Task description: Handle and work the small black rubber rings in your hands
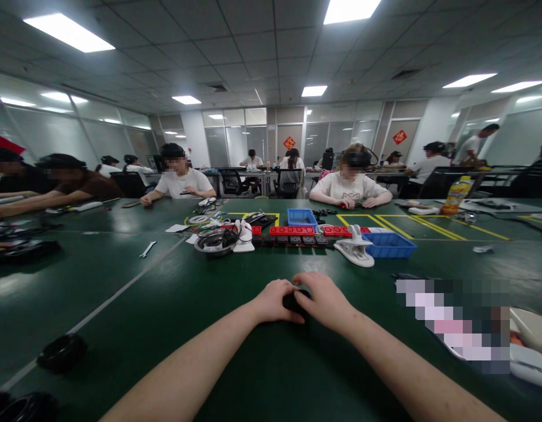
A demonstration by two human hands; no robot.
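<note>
In front of me on the green table [236, 363], my left hand [274, 300] and my right hand [321, 299] meet around a small black object [291, 301]. Its left side sits in the curve of my left thumb and fingers. My right fingers lie over its top and right side. Most of it is covered, so its kind cannot be made out. Both hands are low over the tabletop, with the fingers bent.
Black ring-shaped pieces [62, 353] lie at the lower left. A wrench [148, 249] rests farther off. Across the middle stand a metal bowl with cables [216, 241], red power strips [292, 231], a white clip stand [355, 249] and a blue bin [392, 245]. Several people sit around.
</note>
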